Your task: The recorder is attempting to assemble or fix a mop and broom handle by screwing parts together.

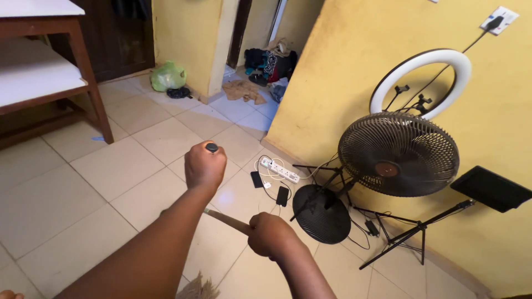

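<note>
The left hand [205, 166] is clenched around the top end of a broom handle [226, 220], with the dark rounded cap [211, 147] of the handle showing above the knuckles. The right hand [270, 235] is clenched around the same handle lower down, at 5 o'clock from the left hand. The handle is a thin, smooth wooden stick, tilted between the two hands. The straw bristles [198, 288] of the broom show at the bottom edge of the view, at 6 o'clock from the left hand, over the floor [111, 166] of glossy cream square tiles. At 3 o'clock from the hands stands a fan [398, 154] with a round dark wire grille, on a flat round base [321, 215]. Above the fan, a white ring light [421, 83] leans near the yellow wall [343, 72]. A white power strip [281, 170] and two dark phones [257, 179] lie on the tiles just beside the base. A wooden table [50, 61] stands at 10 o'clock, and a green plastic bag [168, 76] lies at 12 o'clock.
</note>
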